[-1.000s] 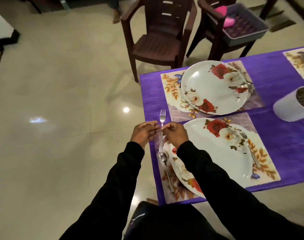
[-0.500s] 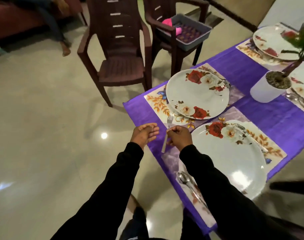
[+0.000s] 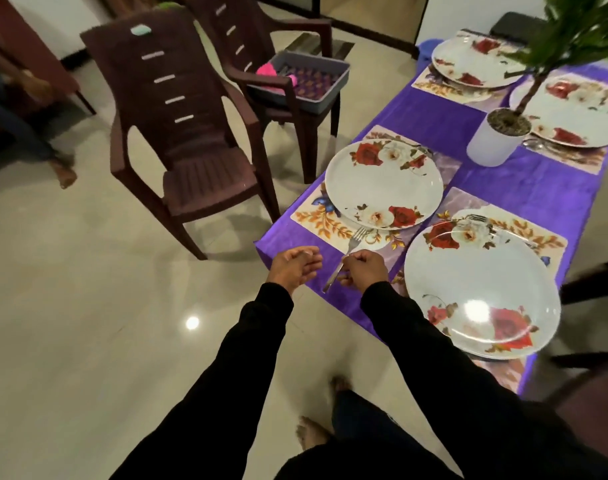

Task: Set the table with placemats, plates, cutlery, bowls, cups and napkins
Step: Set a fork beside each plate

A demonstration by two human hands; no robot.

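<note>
My right hand [image 3: 364, 268] pinches a steel fork [image 3: 345, 259] by its handle, tines pointing away toward the second floral plate [image 3: 383, 183]. The fork hovers over the purple tablecloth's [image 3: 524, 188] left corner, near that plate's leafy placemat [image 3: 321, 220]. My left hand [image 3: 295, 266] is held just left of the fork, off the table edge, fingers loosely curled and holding nothing. The nearest plate [image 3: 482, 289] lies on its own placemat [image 3: 534, 233], with another fork [image 3: 479, 220] at its far rim. Two more plates [image 3: 468, 60] [image 3: 579, 112] sit farther along.
A white pot with a green plant [image 3: 496, 140] stands mid-table. Two dark brown plastic chairs [image 3: 178, 133] stand on the tiled floor to the left; the farther one carries a grey tray [image 3: 330, 81] with pink items. A dark chair [image 3: 593, 368] is at the right. Someone's foot [image 3: 65, 171] shows far left.
I have walked along the table edge, so the view swung right. The fork stays in my right hand and now points at the second plate. The spoon beside the near plate is out of sight.
</note>
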